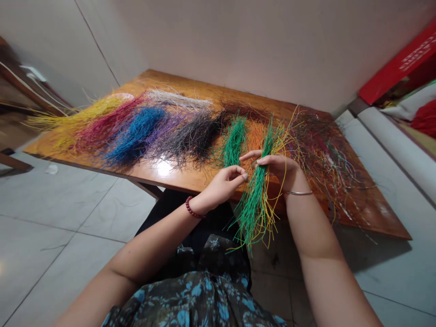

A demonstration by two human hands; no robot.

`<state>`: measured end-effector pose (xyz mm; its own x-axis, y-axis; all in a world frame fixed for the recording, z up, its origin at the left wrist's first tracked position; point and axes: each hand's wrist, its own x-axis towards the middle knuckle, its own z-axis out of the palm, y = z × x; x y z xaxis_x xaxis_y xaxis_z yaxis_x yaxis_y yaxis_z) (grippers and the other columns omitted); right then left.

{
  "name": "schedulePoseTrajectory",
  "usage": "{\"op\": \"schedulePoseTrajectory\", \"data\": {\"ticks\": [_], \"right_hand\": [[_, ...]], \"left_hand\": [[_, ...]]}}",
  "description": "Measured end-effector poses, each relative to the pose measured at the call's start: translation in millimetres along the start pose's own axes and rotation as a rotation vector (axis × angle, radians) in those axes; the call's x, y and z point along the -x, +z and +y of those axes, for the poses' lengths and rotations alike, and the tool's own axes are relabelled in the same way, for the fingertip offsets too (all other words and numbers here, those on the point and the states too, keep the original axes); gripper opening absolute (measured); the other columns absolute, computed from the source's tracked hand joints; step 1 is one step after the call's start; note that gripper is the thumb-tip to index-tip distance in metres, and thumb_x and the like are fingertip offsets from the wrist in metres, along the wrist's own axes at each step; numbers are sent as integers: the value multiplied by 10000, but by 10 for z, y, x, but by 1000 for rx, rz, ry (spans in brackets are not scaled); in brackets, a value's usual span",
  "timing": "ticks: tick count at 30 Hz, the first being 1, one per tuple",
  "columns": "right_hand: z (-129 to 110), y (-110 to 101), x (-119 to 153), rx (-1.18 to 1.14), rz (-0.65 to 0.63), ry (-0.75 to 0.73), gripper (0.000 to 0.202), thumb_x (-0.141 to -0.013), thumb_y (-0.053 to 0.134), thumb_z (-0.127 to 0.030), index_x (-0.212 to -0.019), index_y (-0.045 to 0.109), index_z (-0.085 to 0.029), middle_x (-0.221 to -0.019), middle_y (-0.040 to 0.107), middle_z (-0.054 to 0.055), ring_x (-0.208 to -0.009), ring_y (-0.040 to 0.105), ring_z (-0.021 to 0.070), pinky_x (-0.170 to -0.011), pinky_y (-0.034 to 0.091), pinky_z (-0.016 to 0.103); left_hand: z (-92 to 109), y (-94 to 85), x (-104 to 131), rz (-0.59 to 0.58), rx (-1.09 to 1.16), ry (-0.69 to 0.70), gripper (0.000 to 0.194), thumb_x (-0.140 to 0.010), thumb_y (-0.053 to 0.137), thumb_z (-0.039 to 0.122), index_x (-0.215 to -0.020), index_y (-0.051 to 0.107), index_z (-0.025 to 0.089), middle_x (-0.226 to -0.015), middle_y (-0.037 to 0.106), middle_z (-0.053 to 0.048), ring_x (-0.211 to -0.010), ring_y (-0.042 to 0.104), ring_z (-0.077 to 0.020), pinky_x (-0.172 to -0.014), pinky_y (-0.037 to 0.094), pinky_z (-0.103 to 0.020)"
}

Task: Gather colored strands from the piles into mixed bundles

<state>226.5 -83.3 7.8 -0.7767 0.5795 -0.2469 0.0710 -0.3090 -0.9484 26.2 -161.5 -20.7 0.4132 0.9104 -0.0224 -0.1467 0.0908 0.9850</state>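
My right hand [277, 164] is wrapped round the middle of a bundle of green and yellow strands [254, 204], which hangs down past the table's front edge. Close by on its left is my left hand [229, 180], thumb and fingertips pinched together beside the bundle; whatever they pinch, if anything, is too small to make out. Behind the hands, a green pile of strands [235, 141] lies on the table, with an orange pile [257, 136] to its right, partly hidden by the held bundle.
Along the wooden table [190, 177] lie yellow [85, 111], red [109, 120], blue [139, 134], purple [166, 127], white [180, 97] and black strands [194, 136]. A tangled mixed pile [327, 150] covers the right end. A red box [402, 63] stands at the far right.
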Motion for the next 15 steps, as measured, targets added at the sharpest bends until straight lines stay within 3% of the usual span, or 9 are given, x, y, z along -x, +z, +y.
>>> {"op": "schedulePoseTrajectory", "data": {"ticks": [8,15], "right_hand": [[67,-78,-65,-8,-186,-89,408,-869,523,-203,-1266,526,-107,-748,664,-10,-675,650,101,-617,506,174],[65,-42,-64,36,-136,-44,364,-903,444,-196,-1245,524,-99,-769,656,-13,-667,627,73,-602,486,154]], "left_hand": [[-50,49,-64,1,83,-72,185,-842,656,307,-851,572,143,-697,500,31,-577,387,-64,-540,266,-211],[-69,56,-88,1,92,-77,236,-819,697,348,-849,617,128,-749,545,13,-652,452,-75,-604,333,-216]]}}
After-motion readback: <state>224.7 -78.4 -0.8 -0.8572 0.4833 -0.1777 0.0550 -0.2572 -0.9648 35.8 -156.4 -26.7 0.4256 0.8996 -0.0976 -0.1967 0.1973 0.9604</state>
